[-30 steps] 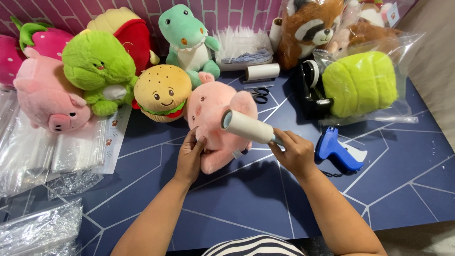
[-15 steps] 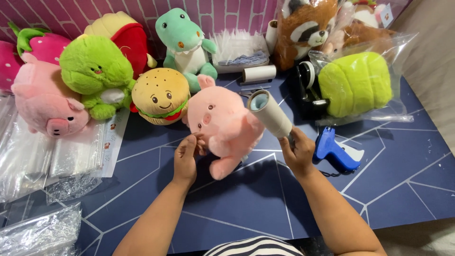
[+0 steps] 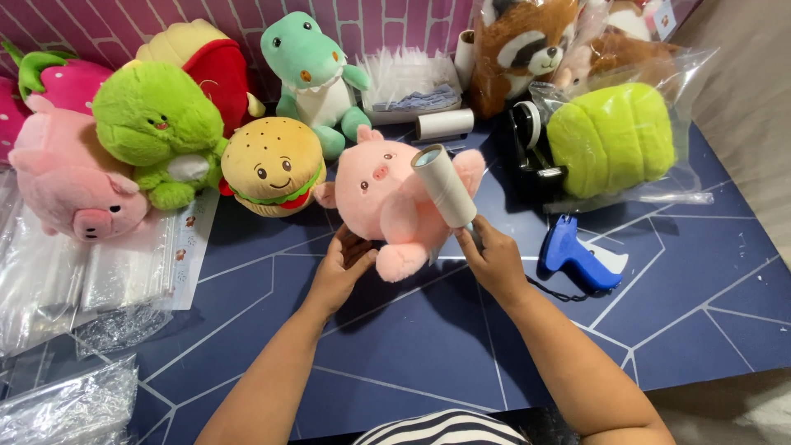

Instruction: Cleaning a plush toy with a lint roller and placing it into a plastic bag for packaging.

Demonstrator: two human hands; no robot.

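A pink pig plush (image 3: 389,198) stands upright in the middle of the dark blue table (image 3: 428,354), facing me. My left hand (image 3: 342,268) grips its lower left side and foot. My right hand (image 3: 494,259) holds the handle of a white lint roller (image 3: 445,185), whose roll lies tilted against the pig's right side, its open end pointing up toward me.
A blue tagging gun (image 3: 581,259) lies right of my right hand. A burger plush (image 3: 272,165), green plush (image 3: 152,128), larger pink pig (image 3: 70,181) and dinosaur plush (image 3: 313,78) crowd the back left. A bagged green plush (image 3: 614,136) sits back right. Clear bags (image 3: 66,280) pile at left.
The pig has been turned from lying on its side to upright and facing me. The lint roller has swung from level across it to tilted, end up, against its right side.
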